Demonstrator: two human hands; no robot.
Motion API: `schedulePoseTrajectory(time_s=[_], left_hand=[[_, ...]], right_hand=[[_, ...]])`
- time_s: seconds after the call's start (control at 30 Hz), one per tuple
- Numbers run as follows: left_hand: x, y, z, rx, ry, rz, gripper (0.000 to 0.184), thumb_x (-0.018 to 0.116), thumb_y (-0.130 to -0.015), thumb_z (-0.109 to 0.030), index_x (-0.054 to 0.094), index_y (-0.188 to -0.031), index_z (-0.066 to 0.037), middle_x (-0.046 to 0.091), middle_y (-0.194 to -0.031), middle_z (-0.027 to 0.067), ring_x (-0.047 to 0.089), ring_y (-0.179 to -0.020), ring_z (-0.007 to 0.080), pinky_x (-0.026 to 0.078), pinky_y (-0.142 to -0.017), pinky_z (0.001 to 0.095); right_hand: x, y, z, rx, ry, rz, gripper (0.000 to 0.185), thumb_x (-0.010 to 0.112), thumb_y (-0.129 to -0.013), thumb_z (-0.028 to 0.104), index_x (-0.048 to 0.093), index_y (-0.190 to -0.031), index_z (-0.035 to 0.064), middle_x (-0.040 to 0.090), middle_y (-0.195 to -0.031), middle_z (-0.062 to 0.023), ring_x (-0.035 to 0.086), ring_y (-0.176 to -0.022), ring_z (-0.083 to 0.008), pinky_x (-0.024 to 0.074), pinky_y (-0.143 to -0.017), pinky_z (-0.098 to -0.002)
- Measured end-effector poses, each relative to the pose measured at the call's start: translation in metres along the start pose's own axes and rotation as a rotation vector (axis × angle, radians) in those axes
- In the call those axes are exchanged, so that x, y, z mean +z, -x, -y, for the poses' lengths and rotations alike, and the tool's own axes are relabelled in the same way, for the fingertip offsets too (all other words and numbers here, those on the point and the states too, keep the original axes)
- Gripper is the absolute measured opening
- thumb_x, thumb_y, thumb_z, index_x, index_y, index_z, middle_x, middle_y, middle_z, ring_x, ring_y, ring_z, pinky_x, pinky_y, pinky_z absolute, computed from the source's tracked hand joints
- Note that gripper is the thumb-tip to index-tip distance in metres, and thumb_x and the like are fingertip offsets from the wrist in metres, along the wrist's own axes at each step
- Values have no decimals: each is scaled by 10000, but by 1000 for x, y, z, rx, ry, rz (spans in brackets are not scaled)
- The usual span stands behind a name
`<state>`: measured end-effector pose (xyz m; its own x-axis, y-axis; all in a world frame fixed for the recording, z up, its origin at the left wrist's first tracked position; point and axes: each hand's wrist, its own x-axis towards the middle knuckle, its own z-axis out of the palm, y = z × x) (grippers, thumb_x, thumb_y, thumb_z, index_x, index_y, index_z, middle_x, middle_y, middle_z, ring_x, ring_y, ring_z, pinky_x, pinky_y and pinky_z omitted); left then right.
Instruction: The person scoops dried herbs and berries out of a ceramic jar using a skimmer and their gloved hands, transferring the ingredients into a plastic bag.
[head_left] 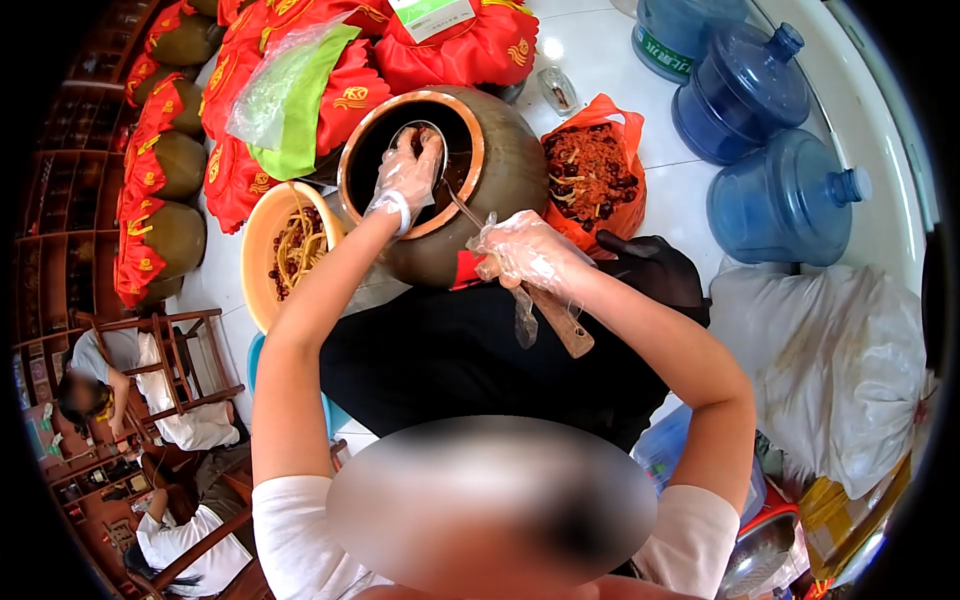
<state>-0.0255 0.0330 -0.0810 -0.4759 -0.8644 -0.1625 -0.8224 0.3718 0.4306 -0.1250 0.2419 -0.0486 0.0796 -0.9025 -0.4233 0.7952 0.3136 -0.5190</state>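
Observation:
In a clear plastic glove, my left hand [406, 178] reaches into the mouth of a large brown ceramic jar [510, 150]. Its fingers curl over the round metal bowl of a ladle, and what they grip there is hard to make out. My right hand [525, 246], gloved too, is closed round the ladle [564, 322], whose wooden handle sticks out below the fist. Its metal shaft slants into the jar. Left of the jar, a yellow basin [262, 205] holds pale strips and dark red round pieces. On the right lies an orange plastic bag [628, 130] of reddish food.
Jars topped with red cloth [455, 50] crowd the upper left. A green and clear plastic wrapper [300, 100] lies on them. Big blue water bottles [775, 205] line the right side, with a white sack [830, 360] below. Two people sit at lower left.

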Motion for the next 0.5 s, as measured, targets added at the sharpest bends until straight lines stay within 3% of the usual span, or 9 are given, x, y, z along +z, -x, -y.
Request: schedulePoseTrajectory(time_s=[0.03,0.1,0.13,0.27,0.43,0.5], left_hand=[[1,-1,-1,1,5,3,626,380,-818,-563,382,-1277,-138,460,-1132,323,467,-1057,433,367,-920,434],[4,-6,-5,-9,-29,15,591,372,-831,-535,409,-1257,-128,447,-1148,324,456,-1068,432,358,-932,432],[4,-7,-7,-7,-21,18,564,371,-839,-512,419,-1245,-124,457,-1136,322,446,-1074,432,354,-936,430],[2,-7,-4,231,-113,2,500,311,-887,-365,509,-1061,59,555,-994,282,499,-953,427,389,-853,433],[1,-11,-3,165,-62,11,464,350,-859,-381,590,-952,6,576,-934,269,537,-915,388,407,-828,425],[4,-13,0,244,-113,-32,458,361,-845,-398,609,-931,-23,581,-940,255,545,-916,374,411,-823,427]], right_hand=[[6,2,4,1,2,-5,197,560,-762,46,544,-586,-39,507,-548,-71,520,-467,-142,384,-389,-286],[13,7,9,-34,353,-109,202,566,-770,66,552,-602,-46,529,-570,-73,529,-482,-139,380,-397,-286],[6,3,5,-109,401,-31,213,557,-783,80,555,-612,-47,552,-598,-74,528,-495,-131,375,-409,-280],[8,8,14,1,318,-46,217,548,-789,85,553,-613,-40,569,-616,-81,546,-535,-129,375,-416,-266],[15,8,16,76,249,-86,174,546,-792,89,554,-683,-46,565,-647,-102,586,-576,-170,377,-396,-262],[14,8,17,97,224,-88,160,545,-792,88,551,-710,-49,561,-657,-108,596,-586,-186,378,-389,-259]])
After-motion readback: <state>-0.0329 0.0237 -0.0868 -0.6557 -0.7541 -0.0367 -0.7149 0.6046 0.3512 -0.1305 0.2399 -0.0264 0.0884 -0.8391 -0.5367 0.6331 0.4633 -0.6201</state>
